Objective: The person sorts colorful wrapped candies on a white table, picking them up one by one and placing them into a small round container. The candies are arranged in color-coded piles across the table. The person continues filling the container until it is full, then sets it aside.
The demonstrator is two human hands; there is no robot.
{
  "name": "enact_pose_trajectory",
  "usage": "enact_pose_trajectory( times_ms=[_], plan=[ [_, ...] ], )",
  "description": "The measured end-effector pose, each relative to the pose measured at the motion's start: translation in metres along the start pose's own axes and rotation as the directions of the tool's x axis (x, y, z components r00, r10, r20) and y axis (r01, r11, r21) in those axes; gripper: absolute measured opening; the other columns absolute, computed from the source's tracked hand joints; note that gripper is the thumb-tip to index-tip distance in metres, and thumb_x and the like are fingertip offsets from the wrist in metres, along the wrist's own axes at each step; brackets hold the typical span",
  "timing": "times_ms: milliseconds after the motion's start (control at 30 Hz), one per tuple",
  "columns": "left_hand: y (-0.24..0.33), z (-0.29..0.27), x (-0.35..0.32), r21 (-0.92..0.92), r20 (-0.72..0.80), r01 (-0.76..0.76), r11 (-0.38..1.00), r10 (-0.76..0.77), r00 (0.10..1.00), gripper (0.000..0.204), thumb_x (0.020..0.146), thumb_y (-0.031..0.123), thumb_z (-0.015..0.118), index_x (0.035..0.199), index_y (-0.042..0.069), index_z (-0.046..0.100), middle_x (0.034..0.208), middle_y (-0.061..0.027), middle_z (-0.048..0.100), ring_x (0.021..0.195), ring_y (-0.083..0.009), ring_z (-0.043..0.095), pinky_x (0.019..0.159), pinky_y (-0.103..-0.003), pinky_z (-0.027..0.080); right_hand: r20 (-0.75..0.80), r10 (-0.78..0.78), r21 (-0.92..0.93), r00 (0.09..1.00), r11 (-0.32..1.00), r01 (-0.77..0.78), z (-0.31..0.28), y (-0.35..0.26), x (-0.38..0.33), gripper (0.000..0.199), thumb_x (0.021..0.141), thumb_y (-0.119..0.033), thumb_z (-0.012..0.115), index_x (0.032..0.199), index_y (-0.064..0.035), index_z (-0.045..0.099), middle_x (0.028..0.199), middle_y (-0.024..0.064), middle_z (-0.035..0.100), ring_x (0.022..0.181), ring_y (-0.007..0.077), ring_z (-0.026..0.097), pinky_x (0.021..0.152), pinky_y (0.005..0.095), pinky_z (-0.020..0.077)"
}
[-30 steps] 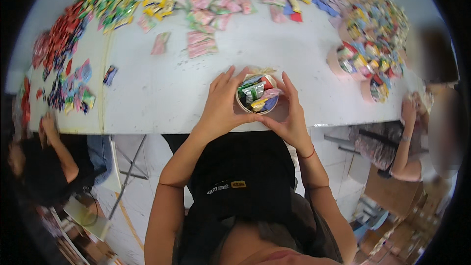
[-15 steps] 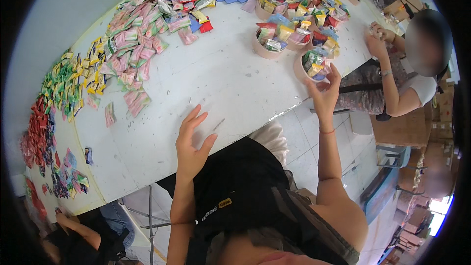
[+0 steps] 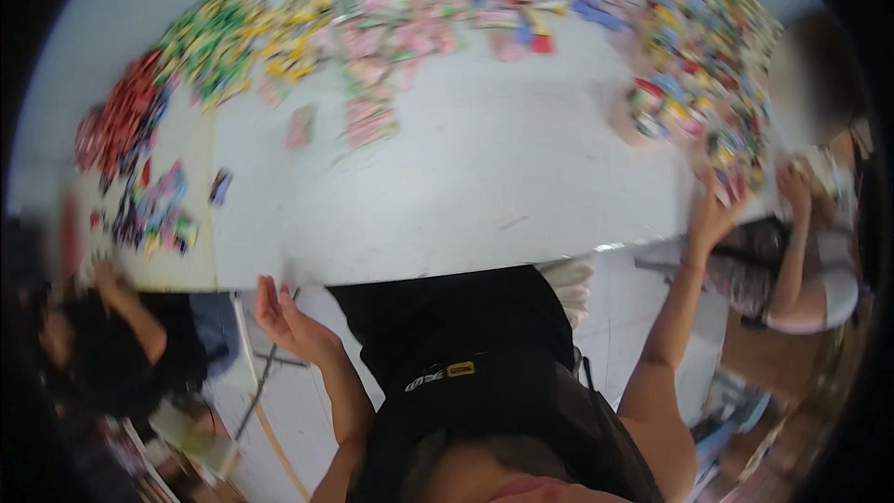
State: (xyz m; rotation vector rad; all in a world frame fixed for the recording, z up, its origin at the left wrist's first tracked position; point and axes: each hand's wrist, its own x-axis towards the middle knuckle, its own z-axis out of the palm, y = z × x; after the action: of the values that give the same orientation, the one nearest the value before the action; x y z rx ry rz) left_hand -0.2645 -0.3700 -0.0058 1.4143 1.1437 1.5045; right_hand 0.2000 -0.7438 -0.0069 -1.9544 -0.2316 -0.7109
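Looking down past our black apron (image 3: 484, 354), we find our left hand (image 3: 284, 317) nearest, hanging open and empty just below the near edge of the white table (image 3: 484, 186), fingers spread and touching nothing. Our right hand (image 3: 717, 210) is stretched far out to the right edge of the table, fingers apart around a small cup of mixed packets (image 3: 731, 172); the blur keeps us from telling whether it grips the cup or only rests against it. Judging by how things lie, we would say the sorting is well along but not done: red (image 3: 121, 121), green and yellow (image 3: 223, 47) and pink packets (image 3: 391, 37) already sit in their own bands along the far rim, while a dense heap of mixed packets (image 3: 708, 47) at the far right is still unsorted, and a few strays (image 3: 149, 214) lie loose at the left. Two more filled cups (image 3: 652, 112) stand just beyond our right hand, close enough to be knocked. A co-worker's hand (image 3: 796, 191) works right beside ours at that corner, crowding the reach, and another person (image 3: 112, 354) sits low at the left.
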Motion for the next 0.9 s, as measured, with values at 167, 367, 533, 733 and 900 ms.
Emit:
enact_pose_trajectory(
  times_ms=[167, 367, 533, 733, 900],
  plan=[
    [-0.023, -0.049, 0.048, -0.021, -0.279, -0.021, 1.0, 0.015, 0.96, 0.045, 0.095, 0.001, 0.052, 0.139, -0.001, 0.041, 0.149, -0.0153, 0.041, 0.142, -0.0258, 0.032, 0.118, -0.039, 0.023, -0.114, -0.231, -0.193, 0.966, 0.959, 0.206, 0.003, -0.033, -0.02, 0.045, 0.091, -0.013, 0.071, 0.129, 0.0025, 0.053, 0.132, 0.0139, 0.057, 0.116, 0.0217, 0.059, 0.085, 0.0317, 0.0517],
    [-0.031, -0.045, 0.059, -0.077, -0.195, -0.073, 0.994, 0.056, 0.979, 0.046, 0.094, 0.0, 0.052, 0.139, -0.001, 0.042, 0.149, -0.0152, 0.04, 0.142, -0.0253, 0.032, 0.118, -0.039, 0.023, 0.294, -0.512, 0.252, 0.807, 0.856, 0.451, 0.084, -0.138, -0.048, 0.033, 0.092, 0.002, 0.061, 0.125, 0.0005, 0.057, 0.133, 0.0173, 0.058, 0.119, 0.0264, 0.058, 0.094, 0.0336, 0.0496],
    [-0.057, -0.039, 0.051, -0.141, -0.217, -0.001, 0.99, -0.029, 0.976, 0.048, 0.093, -0.002, 0.051, 0.141, -0.002, 0.041, 0.147, -0.0154, 0.042, 0.141, -0.0258, 0.035, 0.117, -0.04, 0.026, 0.464, -0.462, 0.269, 0.755, 0.886, 0.377, 0.221, -0.149, -0.029, 0.046, 0.092, -0.009, 0.062, 0.137, -0.0023, 0.051, 0.136, 0.0208, 0.056, 0.13, 0.0309, 0.051, 0.106, 0.0373, 0.0416],
    [-0.061, -0.065, 0.046, -0.062, -0.372, 0.009, 0.998, -0.031, 0.928, 0.047, 0.092, -0.005, 0.049, 0.139, -0.003, 0.042, 0.146, -0.0158, 0.044, 0.137, -0.0263, 0.041, 0.115, -0.038, 0.029, 0.679, -0.18, 0.02, 0.712, 0.974, 0.227, 0.257, -0.163, -0.022, 0.05, 0.084, -0.012, 0.071, 0.129, -0.0027, 0.053, 0.115, 0.0214, 0.067, 0.105, 0.0352, 0.066, 0.09, 0.0386, 0.0523],
    [-0.113, -0.103, 0.083, 0.036, -0.186, -0.083, 0.996, 0.088, 0.979, 0.044, 0.097, 0.011, 0.051, 0.14, 0.003, 0.046, 0.147, -0.0138, 0.044, 0.134, -0.0302, 0.042, 0.113, -0.046, 0.032, 0.734, -0.303, 0.222, 0.608, 0.953, 0.207, 0.237, -0.143, -0.02, 0.043, 0.077, -0.01, 0.074, 0.116, -0.0028, 0.057, 0.113, 0.0181, 0.068, 0.102, 0.0366, 0.064, 0.088, 0.0423, 0.0513]
  ],
)
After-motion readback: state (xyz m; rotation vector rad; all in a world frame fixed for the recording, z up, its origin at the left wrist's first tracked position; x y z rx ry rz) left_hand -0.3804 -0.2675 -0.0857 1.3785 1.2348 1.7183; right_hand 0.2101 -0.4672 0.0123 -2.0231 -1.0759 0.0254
